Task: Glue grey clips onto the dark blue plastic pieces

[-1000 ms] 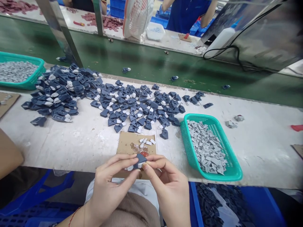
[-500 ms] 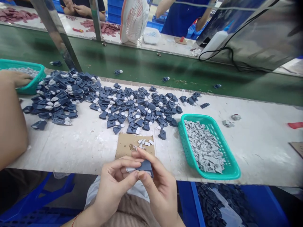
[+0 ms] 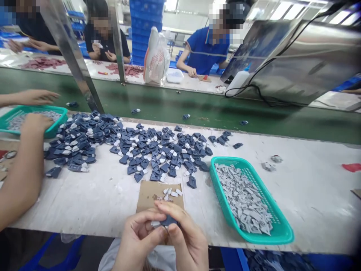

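Observation:
Between the fingertips of both hands, low in the middle, is a dark blue plastic part (image 3: 169, 221) with a whitish piece at its left end. My left hand (image 3: 141, 235) pinches that end between thumb and fingers. Wrapped around the other end, my right hand (image 3: 188, 233) covers much of the part. Just beyond the fingers lies a cardboard sheet (image 3: 146, 194) with several small white pieces (image 3: 174, 194) on it. Many dark blue parts (image 3: 158, 150), some with white tips, are heaped farther back. To the right stands a teal basket (image 3: 287, 238) of small grey-white pieces (image 3: 245, 199).
At left, a co-worker's arm (image 3: 26, 169) reaches into another teal basket (image 3: 63, 114). Behind the heap runs a green conveyor belt (image 3: 160, 99) carrying a few parts. Metal posts (image 3: 118, 45) rise beside it, with people seated across. A blue bin (image 3: 232, 259) sits below the table edge.
The view has tilted up, so the table sits lower and the people across show more. Both hands still grip the blue part. A co-worker's other hand now shows above the left basket.

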Demonstrator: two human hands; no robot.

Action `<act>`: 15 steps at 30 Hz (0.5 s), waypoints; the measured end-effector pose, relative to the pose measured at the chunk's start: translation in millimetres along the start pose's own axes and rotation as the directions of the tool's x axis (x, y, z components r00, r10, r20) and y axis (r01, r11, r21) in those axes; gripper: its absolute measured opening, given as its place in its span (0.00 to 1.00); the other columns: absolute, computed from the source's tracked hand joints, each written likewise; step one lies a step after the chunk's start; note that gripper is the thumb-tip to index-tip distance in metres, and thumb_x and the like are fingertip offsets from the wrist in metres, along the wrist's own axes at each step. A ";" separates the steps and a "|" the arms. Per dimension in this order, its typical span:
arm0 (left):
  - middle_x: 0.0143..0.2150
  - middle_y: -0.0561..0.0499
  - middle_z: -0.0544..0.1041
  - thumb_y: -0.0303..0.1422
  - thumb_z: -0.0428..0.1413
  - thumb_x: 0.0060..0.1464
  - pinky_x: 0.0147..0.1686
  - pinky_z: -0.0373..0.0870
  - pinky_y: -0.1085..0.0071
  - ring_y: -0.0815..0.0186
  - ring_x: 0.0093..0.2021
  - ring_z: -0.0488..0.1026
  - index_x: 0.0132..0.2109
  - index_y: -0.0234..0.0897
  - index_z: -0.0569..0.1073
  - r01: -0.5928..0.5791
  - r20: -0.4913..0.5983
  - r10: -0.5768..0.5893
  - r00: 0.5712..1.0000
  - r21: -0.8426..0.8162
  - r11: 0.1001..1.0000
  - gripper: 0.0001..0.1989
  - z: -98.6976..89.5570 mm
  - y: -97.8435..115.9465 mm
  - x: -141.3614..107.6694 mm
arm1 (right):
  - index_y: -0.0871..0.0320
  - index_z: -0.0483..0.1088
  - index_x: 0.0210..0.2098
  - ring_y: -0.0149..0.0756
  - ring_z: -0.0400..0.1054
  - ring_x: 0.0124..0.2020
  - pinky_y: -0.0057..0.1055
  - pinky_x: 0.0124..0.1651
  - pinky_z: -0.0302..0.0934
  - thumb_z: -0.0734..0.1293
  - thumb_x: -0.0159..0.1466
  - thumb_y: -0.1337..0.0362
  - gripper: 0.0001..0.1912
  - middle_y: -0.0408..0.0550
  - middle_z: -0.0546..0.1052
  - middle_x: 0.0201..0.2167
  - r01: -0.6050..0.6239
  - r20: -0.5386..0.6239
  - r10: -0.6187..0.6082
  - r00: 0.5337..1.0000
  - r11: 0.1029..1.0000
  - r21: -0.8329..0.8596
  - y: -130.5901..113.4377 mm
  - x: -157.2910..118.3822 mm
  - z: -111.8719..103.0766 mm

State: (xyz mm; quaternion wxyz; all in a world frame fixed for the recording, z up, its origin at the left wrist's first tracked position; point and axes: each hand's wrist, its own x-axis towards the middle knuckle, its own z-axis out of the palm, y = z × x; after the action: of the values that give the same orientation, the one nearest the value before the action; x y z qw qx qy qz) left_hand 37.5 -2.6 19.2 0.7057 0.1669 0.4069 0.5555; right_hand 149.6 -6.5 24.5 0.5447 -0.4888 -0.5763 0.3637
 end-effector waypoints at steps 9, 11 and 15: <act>0.27 0.49 0.82 0.38 0.77 0.29 0.29 0.74 0.76 0.68 0.26 0.78 0.27 0.36 0.82 0.039 0.063 -0.038 0.997 -0.015 0.999 0.17 9.0 -6.7 16.3 | 0.45 0.78 0.51 0.41 0.79 0.43 0.34 0.48 0.72 0.62 0.72 0.59 0.14 0.45 0.84 0.43 0.155 -0.178 -0.183 0.967 0.975 -0.158 15.6 8.3 5.3; 0.26 0.49 0.82 0.39 0.76 0.30 0.27 0.74 0.75 0.68 0.24 0.77 0.28 0.35 0.82 0.057 0.087 -0.060 0.994 0.042 0.997 0.18 10.6 -3.0 23.9 | 0.46 0.78 0.50 0.42 0.79 0.44 0.35 0.48 0.72 0.61 0.73 0.56 0.15 0.45 0.84 0.43 0.104 -0.166 -0.131 0.977 0.982 -0.159 17.0 13.5 1.1; 0.32 0.43 0.84 0.36 0.73 0.39 0.32 0.76 0.71 0.63 0.31 0.80 0.37 0.33 0.83 -0.041 0.127 -0.003 0.992 0.344 0.938 0.17 22.4 34.3 65.8 | 0.49 0.75 0.57 0.48 0.75 0.55 0.41 0.55 0.69 0.54 0.74 0.50 0.24 0.48 0.80 0.54 -0.034 -0.161 0.006 0.987 0.984 -0.173 15.1 22.5 -23.0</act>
State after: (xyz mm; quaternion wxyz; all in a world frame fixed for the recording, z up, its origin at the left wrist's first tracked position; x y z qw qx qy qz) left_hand 35.6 74.1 30.9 0.6842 0.3269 0.4514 0.4704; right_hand 176.3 16.3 19.5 0.5405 -0.5681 -0.5555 0.2768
